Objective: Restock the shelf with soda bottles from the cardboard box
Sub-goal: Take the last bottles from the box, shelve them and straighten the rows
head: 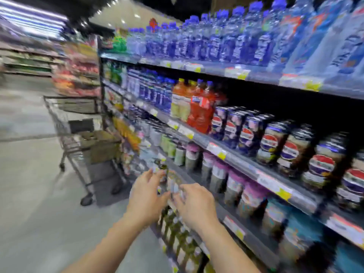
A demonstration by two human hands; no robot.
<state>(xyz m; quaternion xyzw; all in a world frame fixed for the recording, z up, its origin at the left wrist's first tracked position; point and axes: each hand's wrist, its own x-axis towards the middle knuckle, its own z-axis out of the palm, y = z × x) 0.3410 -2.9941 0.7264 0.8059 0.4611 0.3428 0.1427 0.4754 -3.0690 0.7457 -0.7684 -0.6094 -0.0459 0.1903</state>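
While both hands meet at a shelf (232, 217) edge, placing step seems underway: left hand (146, 196) & right hand (195, 205) fingers curl round a blurred soda bottle (173, 182). Cardboard box (100, 146) in cart (65, 123) at 10 o'clock. Next: seat bottle upright, refetch.

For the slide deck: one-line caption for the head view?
Both hands, left hand and right hand, reach toward blurred bottles at a stocked supermarket shelf.

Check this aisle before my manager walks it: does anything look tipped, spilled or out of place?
Nothing clearly stands out. The dark cola bottles with red-and-blue labels stand upright in rows, and the blue-capped clear water bottles line the top shelf. Motion blur hides finer detail, including whatever both hands handle.
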